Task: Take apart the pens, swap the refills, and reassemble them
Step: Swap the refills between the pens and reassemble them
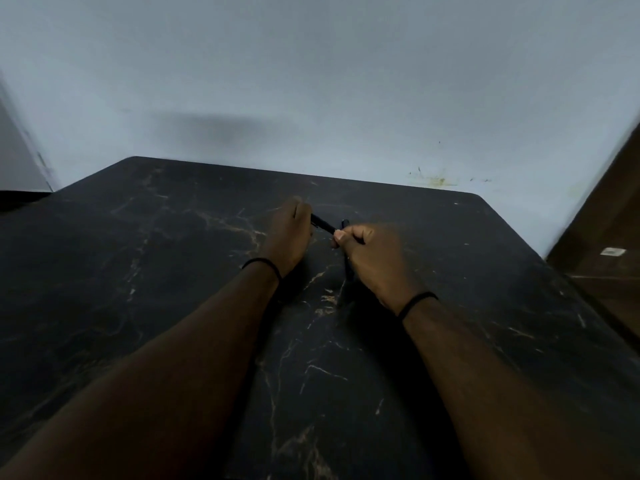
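Your left hand (289,233) and right hand (367,251) each pinch 1 end of a black pen (323,224) above the bench (138,271) toward its far edge.

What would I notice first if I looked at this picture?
Two hands meet in the middle of a black marble-patterned table. The left hand and right hand each grip an end of a black pen just above it. Behind is a pale wall.

L hand (289,233) + R hand (369,252) grip black pen (322,224) over dark marble table (156,271).
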{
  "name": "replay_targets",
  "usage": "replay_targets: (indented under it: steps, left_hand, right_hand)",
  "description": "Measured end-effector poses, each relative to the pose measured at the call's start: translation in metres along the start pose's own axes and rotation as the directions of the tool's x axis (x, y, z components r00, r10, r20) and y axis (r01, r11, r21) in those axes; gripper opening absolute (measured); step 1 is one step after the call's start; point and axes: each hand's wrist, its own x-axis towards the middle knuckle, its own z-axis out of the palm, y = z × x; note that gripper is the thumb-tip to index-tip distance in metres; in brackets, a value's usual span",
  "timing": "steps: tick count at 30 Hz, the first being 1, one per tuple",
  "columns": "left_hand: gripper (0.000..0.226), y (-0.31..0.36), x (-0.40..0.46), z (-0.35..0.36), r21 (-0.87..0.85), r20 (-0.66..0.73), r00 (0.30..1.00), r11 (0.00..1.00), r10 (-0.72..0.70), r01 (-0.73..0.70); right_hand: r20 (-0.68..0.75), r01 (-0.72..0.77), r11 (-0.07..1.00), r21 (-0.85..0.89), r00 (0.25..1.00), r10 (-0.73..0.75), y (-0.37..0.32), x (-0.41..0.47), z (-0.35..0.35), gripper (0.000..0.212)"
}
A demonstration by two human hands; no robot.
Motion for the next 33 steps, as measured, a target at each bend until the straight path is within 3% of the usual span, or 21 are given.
replay_targets:
  steps: [6,9,12,14,19,24,33]
  left_hand:
    - [0.034,-0.001,-0.002,-0.001,-0.001,0.000,0.994,0.994,0.105,-0.105]
    - [0.043,-0.002,0.000,-0.002,0.007,-0.064,0.993,0.995,0.103,-0.103]
    - [0.035,-0.004,0.001,-0.003,0.050,-0.117,0.990,0.996,0.075,-0.069]
    - [0.032,-0.004,0.002,0.000,0.162,-0.085,0.993,0.984,0.084,-0.069]
    - [0.042,-0.001,0.000,0.003,0.445,0.020,0.989,0.885,0.146,-0.139]
    - [0.036,-0.001,-0.006,0.007,0.628,0.107,0.981,0.754,0.160,-0.191]
    - [0.027,0.005,-0.008,0.010,0.717,0.221,0.971,0.659,0.094,-0.227]
  right_hand:
    - [0.077,0.158,0.945,-0.286,0.987,-0.142,-0.013,-0.008,-0.001,0.023]
    - [0.006,0.043,0.967,-0.253,0.999,-0.043,-0.013,-0.006,0.000,0.021]
    - [-0.149,-0.125,0.957,-0.262,0.985,0.087,-0.009,-0.002,-0.006,0.021]
    - [-0.231,-0.187,0.925,-0.332,0.966,0.112,-0.006,-0.002,-0.012,0.021]
    - [-0.279,-0.232,0.846,-0.481,0.955,0.103,-0.004,-0.004,-0.017,0.021]
    - [-0.236,-0.221,0.787,-0.576,0.967,0.098,-0.003,-0.002,-0.010,0.015]
    - [-0.146,-0.191,0.816,-0.546,0.980,0.132,0.001,0.006,-0.003,0.032]
